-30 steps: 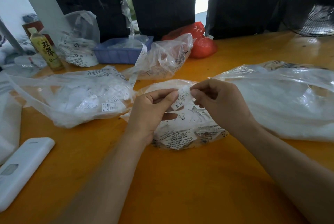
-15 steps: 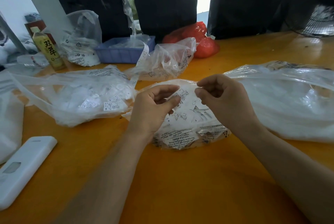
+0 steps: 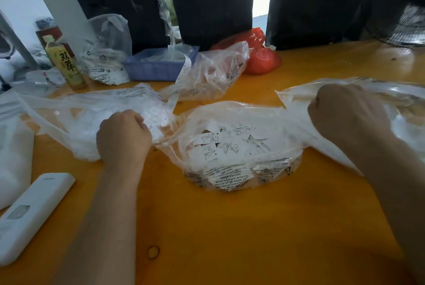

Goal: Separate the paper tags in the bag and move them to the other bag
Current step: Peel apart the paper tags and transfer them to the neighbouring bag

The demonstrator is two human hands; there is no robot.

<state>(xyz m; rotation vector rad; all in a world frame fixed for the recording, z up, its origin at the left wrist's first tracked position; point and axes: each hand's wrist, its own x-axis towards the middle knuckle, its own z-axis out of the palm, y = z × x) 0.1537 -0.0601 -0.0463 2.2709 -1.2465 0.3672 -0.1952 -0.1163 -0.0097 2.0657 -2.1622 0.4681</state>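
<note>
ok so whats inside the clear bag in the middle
The middle bag holds loose white paper tags with black print, piled below its open mouth. Deeper tags are covered by the top ones and by the bag's printed front.

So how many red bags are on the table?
2. One red bag sits at the back by the dark curtain, partly behind a clear bag. The other red bag lies just in front and right of it. More could be hidden.

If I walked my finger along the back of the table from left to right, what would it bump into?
Green tea bottle → clear bag of printed paper → blue tray → crumpled clear bag → red bag → fan.
</note>
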